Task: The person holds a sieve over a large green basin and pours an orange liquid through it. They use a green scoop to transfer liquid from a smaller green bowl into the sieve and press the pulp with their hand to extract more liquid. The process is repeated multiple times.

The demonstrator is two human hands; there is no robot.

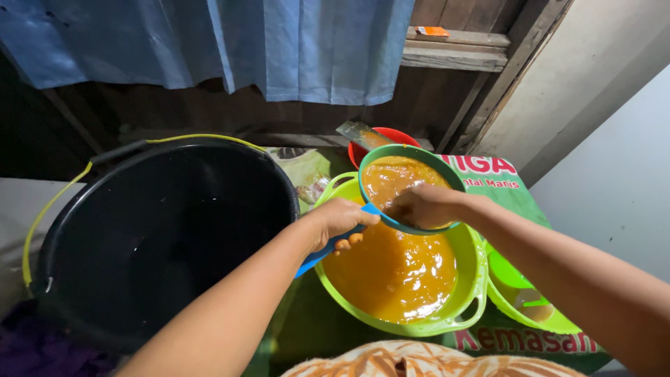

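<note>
Head view: left hand (337,220) grips strainer (408,188); right hand (424,206) presses pulp beside black bucket (160,230).

A big black bucket (160,230) with a yellow handle sat on the left. A blue curtain (279,42) hung along the dark wooden wall. At the back stood 1 red bowl (394,136); a smaller green bowl (523,293) sat far right.

Green printed sheet (520,183) covering the work surface, with a lime basin (466,315) of orange liquid resting on it. Second lime bowl (520,307) sitting just right of the basin; red bowl (391,135) standing behind it; large black bucket (164,230) with yellow handle standing to its left.
</note>
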